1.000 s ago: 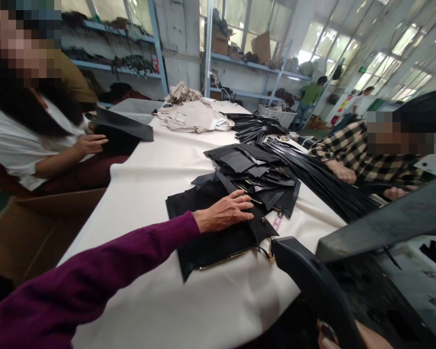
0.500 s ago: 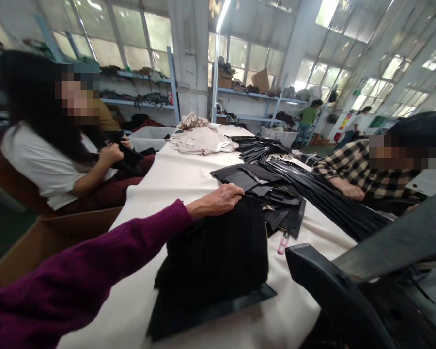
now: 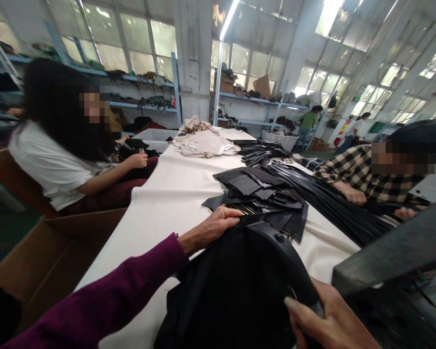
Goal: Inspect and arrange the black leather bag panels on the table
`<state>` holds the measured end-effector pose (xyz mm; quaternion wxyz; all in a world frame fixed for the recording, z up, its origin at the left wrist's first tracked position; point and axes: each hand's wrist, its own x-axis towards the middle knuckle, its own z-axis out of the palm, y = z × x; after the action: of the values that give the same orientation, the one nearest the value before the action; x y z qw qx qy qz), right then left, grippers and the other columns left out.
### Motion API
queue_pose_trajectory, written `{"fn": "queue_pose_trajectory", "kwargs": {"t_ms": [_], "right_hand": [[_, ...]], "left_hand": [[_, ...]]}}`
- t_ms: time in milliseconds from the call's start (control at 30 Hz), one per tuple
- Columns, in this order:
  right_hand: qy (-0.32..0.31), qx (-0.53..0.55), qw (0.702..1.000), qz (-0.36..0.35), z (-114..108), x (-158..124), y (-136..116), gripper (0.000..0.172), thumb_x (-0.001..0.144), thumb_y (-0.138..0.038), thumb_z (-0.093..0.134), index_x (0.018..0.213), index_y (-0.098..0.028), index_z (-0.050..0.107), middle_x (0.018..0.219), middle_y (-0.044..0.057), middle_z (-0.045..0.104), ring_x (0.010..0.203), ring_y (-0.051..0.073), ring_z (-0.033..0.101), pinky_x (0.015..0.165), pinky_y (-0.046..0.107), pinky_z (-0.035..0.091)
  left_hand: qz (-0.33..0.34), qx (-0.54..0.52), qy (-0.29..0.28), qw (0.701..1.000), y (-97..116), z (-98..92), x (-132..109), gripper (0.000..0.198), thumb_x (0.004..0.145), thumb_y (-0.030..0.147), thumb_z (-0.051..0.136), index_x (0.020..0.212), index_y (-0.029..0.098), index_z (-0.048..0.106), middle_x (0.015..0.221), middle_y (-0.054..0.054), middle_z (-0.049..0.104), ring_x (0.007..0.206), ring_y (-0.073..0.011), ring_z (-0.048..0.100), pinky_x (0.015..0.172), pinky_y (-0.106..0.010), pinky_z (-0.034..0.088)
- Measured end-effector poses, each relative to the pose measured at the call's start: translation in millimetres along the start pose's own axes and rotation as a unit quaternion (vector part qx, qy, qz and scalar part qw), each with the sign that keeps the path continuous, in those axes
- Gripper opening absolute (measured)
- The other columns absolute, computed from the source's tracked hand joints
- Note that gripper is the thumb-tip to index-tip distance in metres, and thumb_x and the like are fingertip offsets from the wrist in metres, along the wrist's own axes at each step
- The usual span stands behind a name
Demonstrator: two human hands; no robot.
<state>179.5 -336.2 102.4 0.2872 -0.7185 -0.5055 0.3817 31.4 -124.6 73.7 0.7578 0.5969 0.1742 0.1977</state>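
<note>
My left hand [image 3: 211, 228], in a purple sleeve, grips the top edge of a stack of black fabric panels [image 3: 225, 291] lifted toward me off the cream-covered table [image 3: 167, 203]. At the bottom right my right hand [image 3: 327, 320] is closed on a curved black handle-like piece [image 3: 287, 252] that arches over the panels. Just beyond my left hand lies a heap of black cut leather pieces [image 3: 261, 189].
A person in a white shirt [image 3: 54, 165] sits at the left, beside an open cardboard box [image 3: 47, 252]. A person in a checked shirt [image 3: 370, 174] works on long black strips [image 3: 334, 203] at the right. Beige pieces [image 3: 203, 143] lie at the far end. A dark machine edge [image 3: 392, 247] juts in at right.
My left hand has pulled the black panels up and closer to me. My right hand has come into view, bringing the curved black piece over the panels. The view has tilted slightly.
</note>
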Motion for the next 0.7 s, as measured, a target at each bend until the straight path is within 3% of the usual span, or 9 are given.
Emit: {"fn": "queue_pose_trajectory", "kwargs": {"t_ms": [233,333,400,567,700], "right_hand": [[0.036,-0.011,0.999,-0.033,-9,12,-11,0.035,0.087,-0.042,0.045,0.061,-0.019,0.051,0.051,-0.003,0.058,0.053,0.014,0.055,0.057,0.024,0.041],[0.056,-0.033,0.998,-0.007,-15,5,-10,0.035,0.086,-0.044,0.044,0.062,-0.02,0.05,0.051,-0.004,0.057,0.052,0.013,0.054,0.055,0.023,0.041],[0.038,-0.044,0.998,0.008,-14,-1,-7,0.036,0.085,-0.047,0.044,0.063,-0.02,0.051,0.052,-0.003,0.057,0.051,0.013,0.054,0.054,0.023,0.042],[-0.034,-0.022,0.999,-0.004,8,0,-4,0.027,0.086,-0.039,0.047,0.068,-0.019,0.051,0.052,-0.005,0.056,0.053,0.014,0.056,0.056,0.023,0.043],[0.01,-0.003,0.999,-0.041,8,13,-9,0.029,0.088,-0.035,0.046,0.064,-0.019,0.051,0.049,-0.004,0.058,0.052,0.013,0.055,0.055,0.022,0.041]], "left_hand": [[-0.007,-0.069,0.036,0.997,-16,-0.3,-9,0.019,0.069,0.025,0.067,0.083,0.012,0.068,0.073,-0.003,0.067,0.056,-0.0082,0.056,0.056,-0.017,0.041],[-0.012,-0.083,0.065,0.994,-24,-2.4,-10,0.019,0.066,0.023,0.068,0.08,0.011,0.068,0.07,-0.003,0.066,0.054,-0.0082,0.055,0.054,-0.017,0.041],[-0.016,-0.088,0.074,0.993,-28,-3.9,-10,0.02,0.065,0.023,0.068,0.081,0.011,0.069,0.07,-0.004,0.067,0.055,-0.009,0.056,0.054,-0.018,0.041],[-0.016,-0.092,0.048,0.994,-33,1.8,-16,0.022,0.066,0.022,0.066,0.085,0.011,0.069,0.072,-0.005,0.068,0.057,-0.0105,0.058,0.057,-0.019,0.042],[-0.031,-0.074,0.013,0.997,-36,8.7,-24,0.021,0.069,0.023,0.063,0.087,0.012,0.069,0.076,-0.005,0.068,0.059,-0.0107,0.059,0.058,-0.019,0.043]]}}
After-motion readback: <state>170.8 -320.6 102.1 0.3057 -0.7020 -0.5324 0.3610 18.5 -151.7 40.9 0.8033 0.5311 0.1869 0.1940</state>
